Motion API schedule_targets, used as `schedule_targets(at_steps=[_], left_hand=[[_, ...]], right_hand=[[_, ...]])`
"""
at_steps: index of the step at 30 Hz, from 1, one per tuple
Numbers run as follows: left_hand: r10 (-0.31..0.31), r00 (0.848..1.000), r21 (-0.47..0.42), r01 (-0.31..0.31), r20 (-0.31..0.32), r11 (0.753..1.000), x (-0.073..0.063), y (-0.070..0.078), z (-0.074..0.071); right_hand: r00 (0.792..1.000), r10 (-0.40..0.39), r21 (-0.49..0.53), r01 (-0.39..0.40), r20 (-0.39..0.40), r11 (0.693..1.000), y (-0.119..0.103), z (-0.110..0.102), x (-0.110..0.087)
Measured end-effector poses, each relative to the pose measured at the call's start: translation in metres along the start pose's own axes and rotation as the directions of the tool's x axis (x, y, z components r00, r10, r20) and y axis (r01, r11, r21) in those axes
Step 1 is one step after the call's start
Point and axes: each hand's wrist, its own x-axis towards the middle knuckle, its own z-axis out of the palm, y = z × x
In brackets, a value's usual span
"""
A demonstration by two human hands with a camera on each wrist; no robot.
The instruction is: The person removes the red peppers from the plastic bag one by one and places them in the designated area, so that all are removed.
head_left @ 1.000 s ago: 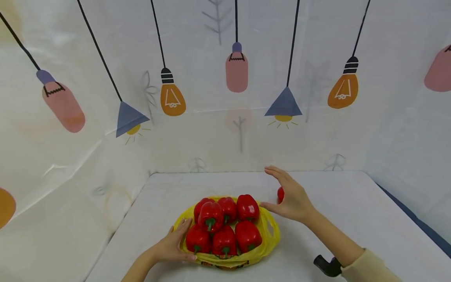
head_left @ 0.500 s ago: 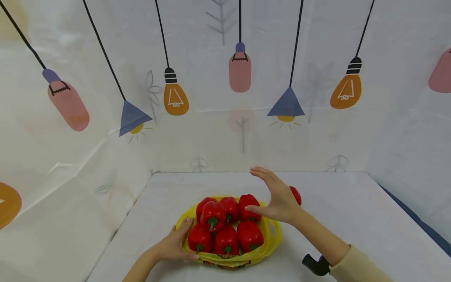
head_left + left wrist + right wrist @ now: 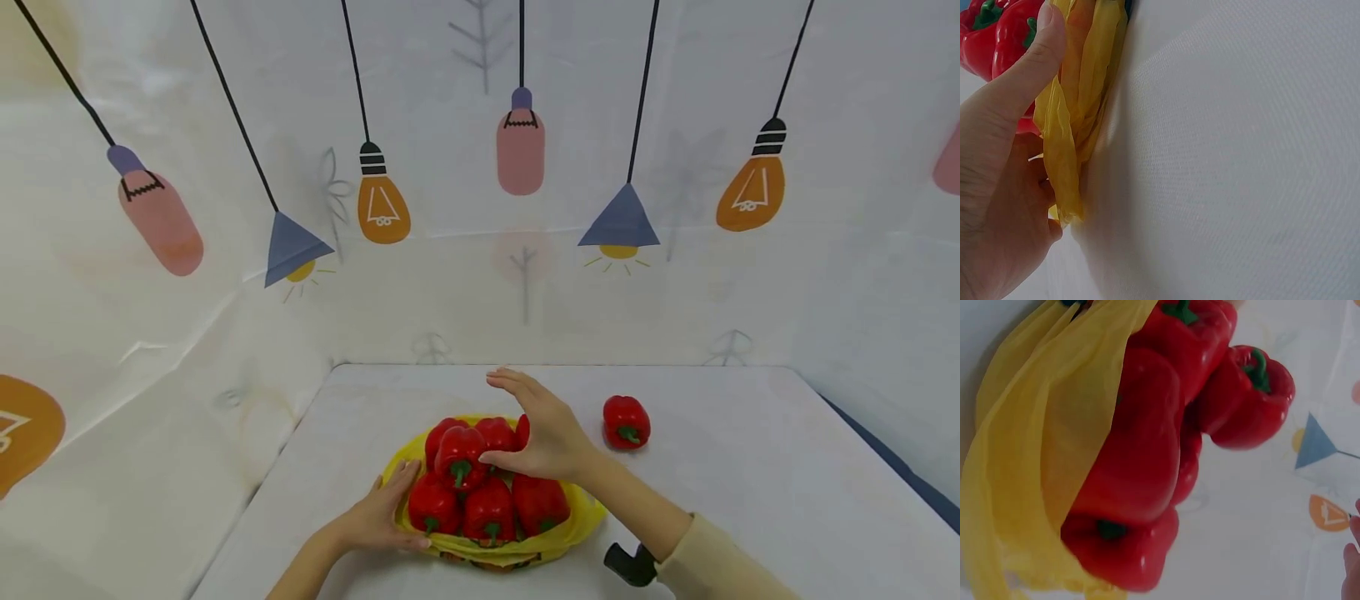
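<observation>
Several red bell peppers with green stems fill a yellow plastic bag [image 3: 577, 533] on the white table, its sides spread low around them. One pepper [image 3: 459, 457] lies on top of the heap. At the bag's left side my left hand [image 3: 381, 518] holds the edge, thumb at the front. In the left wrist view the yellow film [image 3: 1063, 150] folds over its fingers. My right hand [image 3: 551, 437] hovers over the heap with thumb and fingers spread wide, nothing between them. It hides part of the peppers at the right. The right wrist view shows the stacked peppers [image 3: 1147, 437] close up.
A single loose bell pepper [image 3: 626, 422] sits on the table [image 3: 720, 483], right of the bag and farther back. A dark curved piece [image 3: 630, 564] shows beside the right sleeve. A white backdrop [image 3: 450, 292] with printed lamps hangs behind the table.
My right hand has moved left from near the loose pepper to above the heap, leaving that pepper in full view. The left hand stays at the bag; the head view has turned slightly left.
</observation>
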Motion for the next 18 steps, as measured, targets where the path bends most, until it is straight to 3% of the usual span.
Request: schedule_targets(at_steps=[7,18], left_hand=[[-0.026,1.000,-0.011,0.026,0.016,1.000,0.001,0.000,-0.001],[-0.032,0.999,-0.010,0.032,0.024,0.999,0.002,0.001,-0.001]], right_hand=[[1.000,0.009,0.015,-0.010,0.025,1.000,-0.008,0.019,0.007],[0.985,0.117,0.075,-0.126,0.124,0.989,-0.014,0.040,0.011]])
